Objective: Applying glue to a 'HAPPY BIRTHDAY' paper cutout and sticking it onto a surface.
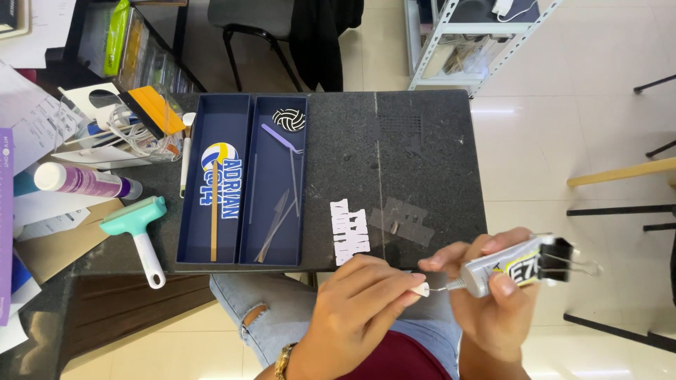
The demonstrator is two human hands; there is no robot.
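Glossy cream tile floor (563,105); black chair (253,21); white metal shelving (479,42).

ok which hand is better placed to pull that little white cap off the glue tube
Left. The left hand already pinches the white cap at the nozzle tip, while the right hand is wrapped around the glue tube, steadying it.

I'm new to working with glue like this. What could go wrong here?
The left hand pinches the small white cap at the tip of the glue tube that the right hand holds over the lap, so glue might drip onto the jeans. The tiny cap could slip and drop.
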